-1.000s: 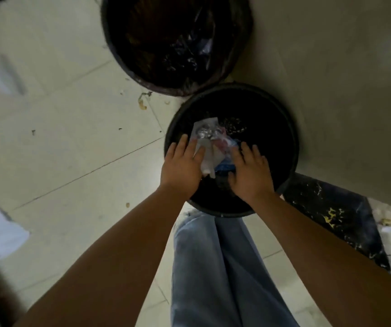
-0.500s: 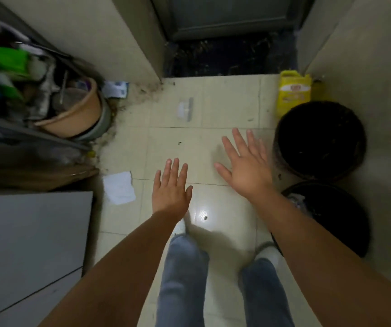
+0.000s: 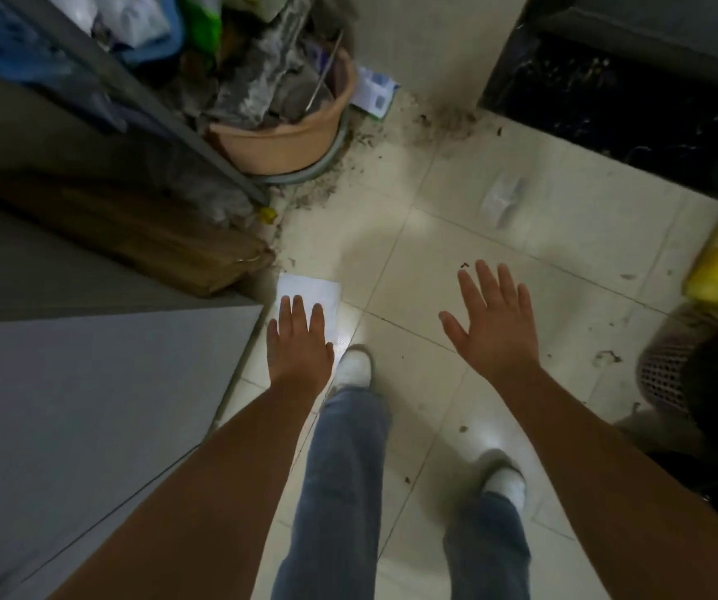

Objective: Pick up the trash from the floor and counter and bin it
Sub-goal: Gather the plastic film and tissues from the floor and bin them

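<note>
While open tiled floor (image 3: 426,262) lies ahead, a grey tabletop (image 3: 88,404) edge hems the left. Left hand (image 3: 298,346) and right hand (image 3: 493,329) hover, each grip released and empty. White paper (image 3: 311,292) lies flat below the left fingers; bin (image 3: 703,383) stands right, basin (image 3: 288,142) beyond.

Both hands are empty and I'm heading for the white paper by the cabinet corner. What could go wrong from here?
1. The white paper lies flat on the glossy tile; the left hand may slide it rather than lift it.
2. The left foot stands right beside it and might pin an edge.
3. The clear wrapper is faint against the floor and easily missed, as is the packet behind the basin.
</note>
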